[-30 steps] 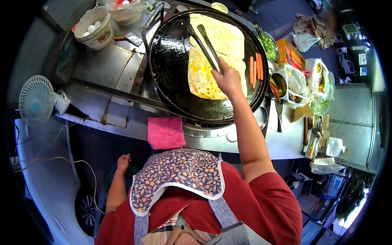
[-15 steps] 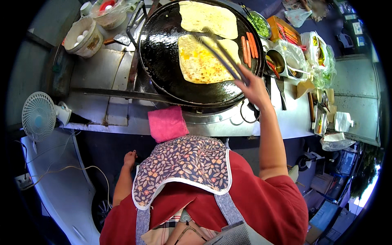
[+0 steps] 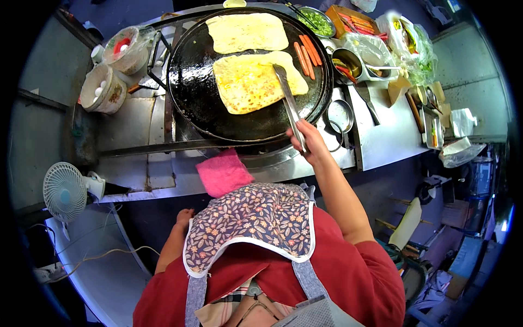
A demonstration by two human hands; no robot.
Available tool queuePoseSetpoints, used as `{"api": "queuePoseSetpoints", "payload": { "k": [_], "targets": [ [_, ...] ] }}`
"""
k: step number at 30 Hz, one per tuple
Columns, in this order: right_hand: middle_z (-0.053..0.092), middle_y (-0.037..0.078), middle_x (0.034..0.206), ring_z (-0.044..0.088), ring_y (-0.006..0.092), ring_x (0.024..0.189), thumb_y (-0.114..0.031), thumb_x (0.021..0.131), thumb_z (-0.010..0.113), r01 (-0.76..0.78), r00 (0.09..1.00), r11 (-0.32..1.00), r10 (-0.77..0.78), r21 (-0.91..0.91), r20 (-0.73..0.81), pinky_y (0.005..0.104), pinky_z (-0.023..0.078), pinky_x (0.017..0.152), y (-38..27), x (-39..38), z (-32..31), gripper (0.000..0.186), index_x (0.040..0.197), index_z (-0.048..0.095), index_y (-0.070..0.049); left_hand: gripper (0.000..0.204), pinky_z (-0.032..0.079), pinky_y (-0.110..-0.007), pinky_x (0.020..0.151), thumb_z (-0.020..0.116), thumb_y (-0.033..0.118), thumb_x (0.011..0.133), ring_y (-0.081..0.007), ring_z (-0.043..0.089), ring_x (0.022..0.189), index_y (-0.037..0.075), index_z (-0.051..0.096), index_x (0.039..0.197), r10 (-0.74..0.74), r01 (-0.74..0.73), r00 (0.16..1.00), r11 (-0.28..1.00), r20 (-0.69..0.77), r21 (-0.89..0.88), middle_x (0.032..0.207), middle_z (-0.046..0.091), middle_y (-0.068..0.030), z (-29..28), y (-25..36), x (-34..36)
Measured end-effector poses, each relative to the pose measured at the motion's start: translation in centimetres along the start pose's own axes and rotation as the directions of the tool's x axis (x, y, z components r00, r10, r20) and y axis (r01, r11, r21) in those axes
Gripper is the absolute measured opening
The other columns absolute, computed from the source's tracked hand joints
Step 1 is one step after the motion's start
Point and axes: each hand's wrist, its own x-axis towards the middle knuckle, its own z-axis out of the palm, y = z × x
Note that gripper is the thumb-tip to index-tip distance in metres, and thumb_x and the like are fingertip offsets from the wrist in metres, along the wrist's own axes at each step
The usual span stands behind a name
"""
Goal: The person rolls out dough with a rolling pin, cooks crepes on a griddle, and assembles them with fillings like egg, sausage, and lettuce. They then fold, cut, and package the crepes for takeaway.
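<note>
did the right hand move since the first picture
Yes: against the griddle, the right hand has shifted rightward and nearer the camera wearer's side, from over it to just beyond its rim.

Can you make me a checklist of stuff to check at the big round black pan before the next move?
1. Right hand grips the long silvery metal tongs: ok.
2. Tongs' tips over the near yellow, brown-spotted flatbread: ok. Whether they touch it: cannot tell.
3. Underside of that flatbread browned: cannot tell, it's face down.
4. Four long orange-red sausages on the big round black metal griddle: ok.
5. Fluffy pink cloth off the griddle: ok, it's at the counter's front edge.
6. Left hand away from the griddle: ok, it's down beside the apron.
</note>
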Motion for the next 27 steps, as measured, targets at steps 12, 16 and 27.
{"api": "queuePoseSetpoints", "payload": {
  "k": [12, 16, 27],
  "targets": [
    [0.072, 0.015, 0.093, 0.069, 0.0245, 0.072, -0.012, 0.094, 0.069, 0.306, 0.682, -0.185, -0.641, -0.934, 0.351, 0.0361, 0.053, 0.062, -5.6, -3.4, 4.6, 0.061, 0.152, 0.048, -0.015, 0.052, 0.048, -0.038, 0.068, 0.061, 0.052, 0.098, -0.0192, 0.062, 0.066, 0.006, 0.071, 0.076, 0.014, -0.007, 0.999, 0.992, -0.051, 0.126, 0.07, 0.069, -0.0081, -0.1, -4.9, -0.6],
    [0.071, 0.018, 0.096, 0.071, 0.0362, 0.083, -0.016, 0.089, 0.073, 0.169, 0.806, -0.338, -0.494, -0.926, 0.328, 0.0468, 0.056, 0.073, -0.6, -1.6, 5.9, 0.069, 0.152, 0.045, -0.015, 0.054, 0.048, -0.039, 0.068, 0.06, 0.054, 0.098, -0.0207, 0.063, 0.066, 0.006, 0.071, 0.076, 0.031, -0.031, 1.0, 0.976, 0.001, 0.214, 0.07, 0.069, -0.0092, 0.3, -4.8, -0.1],
    [0.072, 0.016, 0.084, 0.071, 0.0331, 0.082, -0.024, 0.088, 0.074, 0.26, 0.854, -0.085, -0.444, -0.962, 0.271, 0.041, 0.055, 0.078, -0.9, 0.3, 0.5, 0.066, 0.149, 0.052, -0.013, 0.058, 0.049, -0.039, 0.068, 0.054, 0.057, 0.099, -0.024, 0.067, 0.07, 0.005, 0.072, 0.079, 0.147, -0.14, 0.989, 0.958, -0.008, 0.25, 0.072, 0.07, -0.0109, 1.6, -3.1, 1.0]
  ]
}}
